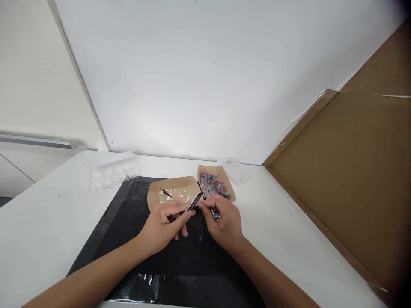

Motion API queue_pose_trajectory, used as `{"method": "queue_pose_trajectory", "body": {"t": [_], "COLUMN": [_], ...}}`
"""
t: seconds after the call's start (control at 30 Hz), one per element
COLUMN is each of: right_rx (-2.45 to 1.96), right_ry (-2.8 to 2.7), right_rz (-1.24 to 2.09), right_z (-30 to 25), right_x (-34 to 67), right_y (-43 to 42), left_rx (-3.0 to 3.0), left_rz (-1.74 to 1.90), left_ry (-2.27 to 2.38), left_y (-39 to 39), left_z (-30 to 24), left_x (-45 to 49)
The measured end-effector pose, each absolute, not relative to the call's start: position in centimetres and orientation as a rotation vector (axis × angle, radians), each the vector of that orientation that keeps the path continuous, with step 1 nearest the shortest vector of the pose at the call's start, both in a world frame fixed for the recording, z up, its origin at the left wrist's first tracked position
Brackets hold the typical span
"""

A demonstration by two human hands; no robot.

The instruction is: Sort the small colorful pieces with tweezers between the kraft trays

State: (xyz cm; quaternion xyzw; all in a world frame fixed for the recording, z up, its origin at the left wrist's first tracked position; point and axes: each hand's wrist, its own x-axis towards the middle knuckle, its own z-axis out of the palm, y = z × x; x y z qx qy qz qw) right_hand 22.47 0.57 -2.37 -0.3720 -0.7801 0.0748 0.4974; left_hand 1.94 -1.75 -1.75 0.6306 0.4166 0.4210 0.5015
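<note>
My left hand [163, 224] is closed round a slim black object [194, 201] with a pale edge, its tip pointing up and to the right. I cannot make out its exact kind. Close beside that tip, my right hand [226, 220] pinches something too small to name. Partly hidden by the right hand's fingers is a dark piece with white squares [215, 213]. Below and between the hands, a small teal piece [200, 238] lies on the black mat [180, 261].
Behind my hands, one brown paper tray [153, 192] holds white bits and a small black item; another [231, 190] holds many red, grey and teal pieces. A white gridded sheet [249, 235] lies right, clear plastic packaging [112, 173] left. Cardboard [340, 171] borders the right side.
</note>
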Motion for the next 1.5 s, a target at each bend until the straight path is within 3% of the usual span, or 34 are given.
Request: {"method": "queue_pose_trajectory", "body": {"t": [0.27,0.53,0.77,1.33,1.5], "right_rx": [-0.889,-0.868,-0.876,-1.025,-1.008], "right_ry": [-1.899,-1.944,-1.881,-1.577,-1.481], "right_rz": [0.215,0.28,0.275,1.184,1.128], "right_z": [-2.16,-2.27,-2.23,-2.2,-2.25], "right_x": [22.58,22.36,22.48,22.4,22.36], "right_y": [0.5,0.38,0.56,0.71,0.87], "left_rx": [1.667,2.299,2.357,2.255,2.25], "left_rz": [1.022,1.327,1.338,1.34,1.317], "left_ry": [1.044,0.976,0.976,1.224,1.23], "left_y": [-2.0,-1.72,-1.63,-1.43,-1.43], "left_z": [-1.44,-1.52,-1.64,-1.37,-1.51], "left_x": [1.84,1.72,1.61,1.14,1.08]}}
